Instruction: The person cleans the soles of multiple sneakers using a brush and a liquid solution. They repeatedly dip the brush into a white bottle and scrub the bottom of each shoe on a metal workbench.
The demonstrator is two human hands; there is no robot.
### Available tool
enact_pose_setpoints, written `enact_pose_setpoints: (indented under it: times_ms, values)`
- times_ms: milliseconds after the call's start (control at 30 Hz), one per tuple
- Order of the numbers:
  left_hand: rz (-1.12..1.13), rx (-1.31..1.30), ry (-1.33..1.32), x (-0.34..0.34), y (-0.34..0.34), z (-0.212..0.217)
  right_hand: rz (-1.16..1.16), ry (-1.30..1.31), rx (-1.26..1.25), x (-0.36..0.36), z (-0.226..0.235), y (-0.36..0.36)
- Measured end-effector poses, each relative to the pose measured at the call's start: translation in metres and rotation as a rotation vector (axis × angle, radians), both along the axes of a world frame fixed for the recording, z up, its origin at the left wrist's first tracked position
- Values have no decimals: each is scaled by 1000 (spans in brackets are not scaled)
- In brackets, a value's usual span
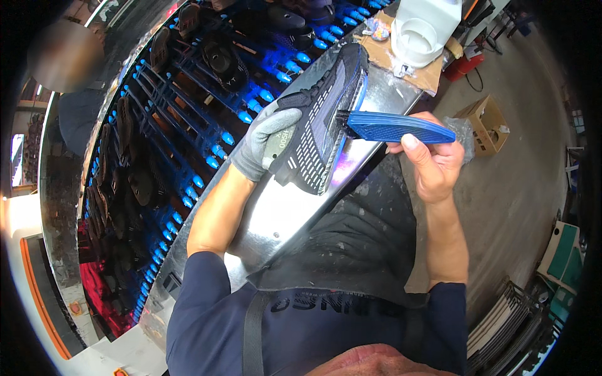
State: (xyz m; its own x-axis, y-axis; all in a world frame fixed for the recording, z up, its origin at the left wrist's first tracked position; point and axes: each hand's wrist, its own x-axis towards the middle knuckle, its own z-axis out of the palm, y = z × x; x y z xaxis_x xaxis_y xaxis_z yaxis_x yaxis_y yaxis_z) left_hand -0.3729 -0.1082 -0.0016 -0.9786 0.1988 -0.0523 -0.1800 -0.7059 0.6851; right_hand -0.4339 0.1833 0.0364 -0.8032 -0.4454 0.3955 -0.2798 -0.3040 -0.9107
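Here, dark shoe [323, 122] in left hand [263, 144], brush [398, 127] in right hand [433, 160].

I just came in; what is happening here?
Over a shiny metal table, the left hand, in a grey glove, holds a dark shoe with white dashes. The bare right hand holds a long blue brush, its dark bristles seemingly touching the shoe's bottom edge. Alongside, a dark rack with blue tips carries dark shoes.
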Motion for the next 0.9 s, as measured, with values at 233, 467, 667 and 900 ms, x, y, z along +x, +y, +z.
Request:
enact_pose_setpoints:
  times_ms: [233,467,667,900]
  values:
    - [-3,300,-10,3,11,16,-89,-132,-226,42,-39,-29]
    - [-55,350,-101,3,24,31,-6,-12,-138,47,-21,7]
    - [45,99,-23,-1,22,38,-35,120,77,23,19,33]
    - [166,-223,39,-3,21,52,51,437,149,-1,39,37]
